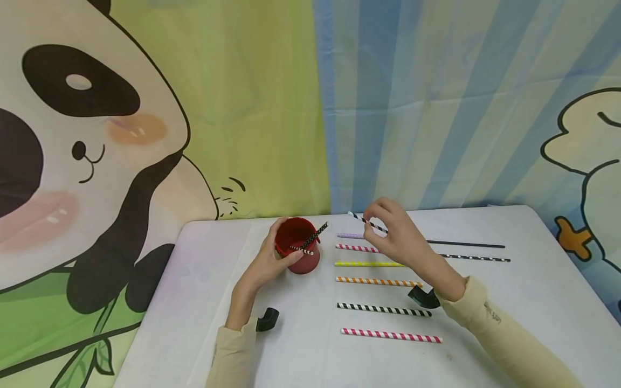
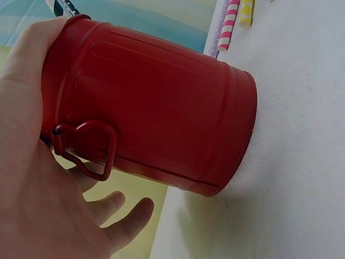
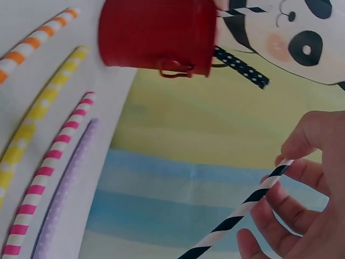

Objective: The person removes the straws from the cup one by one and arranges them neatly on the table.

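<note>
My left hand (image 1: 267,258) grips a red metal pail (image 2: 151,108) near its rim; the pail has a small side handle (image 2: 110,151). Out of the pail's mouth lean a black straw with white dots (image 1: 315,235) and a black-and-white striped straw (image 1: 308,251). Between thumb and fingertips, my right hand (image 1: 395,231) pinches another black-and-white striped paper straw (image 3: 237,216). That straw is held above the far part of the table, right of the pail. Nearest below the right hand lie a lilac straw (image 3: 67,186) and a pink-striped straw (image 3: 51,167).
On the white table (image 1: 208,302) straws lie in rows: yellow (image 1: 368,264), orange-striped (image 1: 378,281), black-striped (image 1: 383,309), red-striped (image 1: 390,335), plain black (image 1: 470,244) and black dotted (image 1: 485,258). A printed curtain (image 1: 271,108) hangs behind the table's far edge.
</note>
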A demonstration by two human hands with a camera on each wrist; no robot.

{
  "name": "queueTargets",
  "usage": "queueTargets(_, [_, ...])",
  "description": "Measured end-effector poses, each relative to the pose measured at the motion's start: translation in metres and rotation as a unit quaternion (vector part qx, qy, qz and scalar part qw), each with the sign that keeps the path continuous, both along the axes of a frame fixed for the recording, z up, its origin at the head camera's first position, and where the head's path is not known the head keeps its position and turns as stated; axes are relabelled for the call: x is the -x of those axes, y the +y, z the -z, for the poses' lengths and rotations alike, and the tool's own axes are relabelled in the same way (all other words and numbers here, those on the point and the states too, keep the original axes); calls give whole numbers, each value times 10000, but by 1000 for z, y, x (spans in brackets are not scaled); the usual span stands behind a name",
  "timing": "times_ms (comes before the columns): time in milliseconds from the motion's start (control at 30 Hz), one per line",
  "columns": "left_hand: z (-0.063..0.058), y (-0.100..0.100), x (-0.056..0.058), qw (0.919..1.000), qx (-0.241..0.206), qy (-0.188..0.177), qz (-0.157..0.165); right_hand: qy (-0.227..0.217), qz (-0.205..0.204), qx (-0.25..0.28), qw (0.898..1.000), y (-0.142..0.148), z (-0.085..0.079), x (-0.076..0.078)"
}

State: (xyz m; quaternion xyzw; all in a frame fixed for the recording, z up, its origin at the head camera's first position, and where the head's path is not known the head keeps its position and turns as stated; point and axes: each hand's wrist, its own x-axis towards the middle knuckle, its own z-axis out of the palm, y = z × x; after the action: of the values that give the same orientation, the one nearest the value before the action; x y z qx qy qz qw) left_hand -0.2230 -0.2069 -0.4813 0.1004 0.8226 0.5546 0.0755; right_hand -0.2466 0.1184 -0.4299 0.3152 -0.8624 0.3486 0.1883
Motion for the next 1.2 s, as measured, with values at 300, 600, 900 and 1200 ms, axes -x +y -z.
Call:
queueTargets(300, [-17,3,-9,9999,-82,116,70,789,346,-1657,9824,-4,28,-12])
queueTargets(600, [3,-2,0,9999,-94,64,30,747,465,-2069,9744,-4,41,-22])
queueTargets(900, [21,-6,5,9998,-22,190,-51,619,450,-1827,9802,16,43,-28])
queueTargets(1200, [20,-5,6,9996,-8,259,-58,501,423,-1768,9821,55,41,-31])
